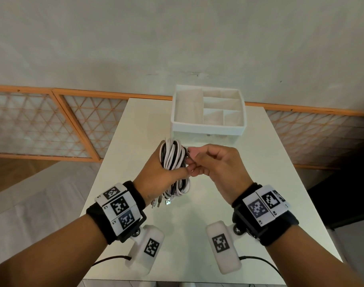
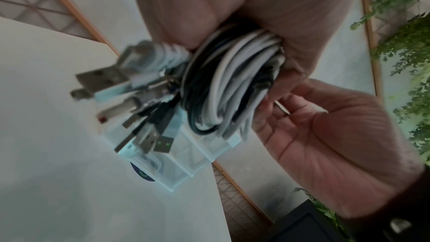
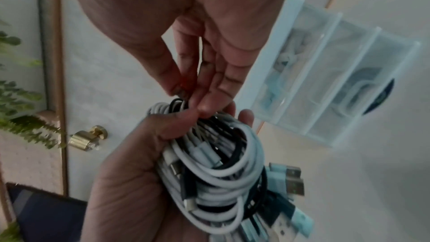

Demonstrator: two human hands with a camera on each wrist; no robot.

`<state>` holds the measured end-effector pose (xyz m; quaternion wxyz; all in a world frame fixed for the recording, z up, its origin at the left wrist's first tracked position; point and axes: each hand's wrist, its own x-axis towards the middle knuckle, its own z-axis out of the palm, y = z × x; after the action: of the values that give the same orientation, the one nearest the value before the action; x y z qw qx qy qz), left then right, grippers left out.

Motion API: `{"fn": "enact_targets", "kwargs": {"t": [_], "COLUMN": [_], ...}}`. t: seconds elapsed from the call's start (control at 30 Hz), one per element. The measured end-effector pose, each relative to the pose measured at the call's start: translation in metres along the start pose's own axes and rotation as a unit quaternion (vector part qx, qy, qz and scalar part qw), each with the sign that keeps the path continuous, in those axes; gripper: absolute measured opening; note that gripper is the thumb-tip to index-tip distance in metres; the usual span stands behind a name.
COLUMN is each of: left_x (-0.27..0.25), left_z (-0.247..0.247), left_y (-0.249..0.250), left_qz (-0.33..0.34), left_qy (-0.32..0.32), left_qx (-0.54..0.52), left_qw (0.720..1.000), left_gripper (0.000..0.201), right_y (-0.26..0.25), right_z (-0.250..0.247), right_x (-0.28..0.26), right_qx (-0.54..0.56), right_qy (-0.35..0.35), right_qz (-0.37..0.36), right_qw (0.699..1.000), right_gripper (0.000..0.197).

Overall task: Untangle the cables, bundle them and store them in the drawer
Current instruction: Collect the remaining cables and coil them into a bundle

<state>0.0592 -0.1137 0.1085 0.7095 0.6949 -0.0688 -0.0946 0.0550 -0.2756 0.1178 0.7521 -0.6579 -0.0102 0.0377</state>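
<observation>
Left hand grip around coiled cables, right hand fingertips pinching a strand beside it.

White and black round cords make up the coil at frame centre, tipped with silver metal plugs. A white plastic divided organiser sits above it on a pale cream tabletop. Black-and-white square-patterned wrist tags show lower left; orange-framed lattice panels upper left.

soft, even indoor light, dim in the wrist views
head view sharp but bowed at its edges; metal usb plugs left of centre blur.
</observation>
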Motion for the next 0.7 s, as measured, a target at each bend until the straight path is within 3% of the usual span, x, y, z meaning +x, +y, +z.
{"fn": "enact_targets", "kwargs": {"t": [0.13, 0.27, 0.33, 0.43, 0.57, 0.63, 0.7], "left_x": [-0.002, -0.004, -0.003, -0.002, 0.002, 0.004, 0.005], "left_z": [0.004, 0.002, 0.002, 0.002, -0.004, -0.008, -0.010], "left_y": [0.004, 0.004, 0.005, 0.004, 0.003, 0.005, 0.006], "left_qz": [-0.007, -0.060, -0.077, -0.095, -0.083, -0.079, -0.080], "left_qy": [-0.041, -0.042, -0.029, 0.017, 0.038, 0.021, -0.004], "left_qx": [-0.038, -0.112, -0.136, -0.173, -0.183, -0.185, -0.200], "left_qw": [0.998, 0.991, 0.987, 0.980, 0.979, 0.979, 0.977], "left_gripper": [0.040, 0.050, 0.041, 0.008, 0.015, 0.015, 0.032], "right_y": [0.012, 0.021, 0.025, 0.027, 0.020, 0.016, 0.012], "right_z": [0.002, 0.004, 0.005, 0.006, 0.010, 0.012, 0.019], "right_x": [-0.001, -0.004, -0.007, -0.009, -0.006, -0.004, -0.002], "right_qx": [0.045, 0.006, -0.045, -0.180, -0.148, -0.109, -0.097], "right_qy": [-0.027, -0.004, 0.007, -0.010, 0.002, 0.008, -0.060], "right_qz": [0.016, -0.033, -0.075, -0.130, -0.105, -0.054, 0.004], "right_qw": [0.998, 0.999, 0.996, 0.975, 0.983, 0.993, 0.993], "right_gripper": [0.023, 0.015, 0.011, 0.009, 0.019, 0.049, 0.087]}}
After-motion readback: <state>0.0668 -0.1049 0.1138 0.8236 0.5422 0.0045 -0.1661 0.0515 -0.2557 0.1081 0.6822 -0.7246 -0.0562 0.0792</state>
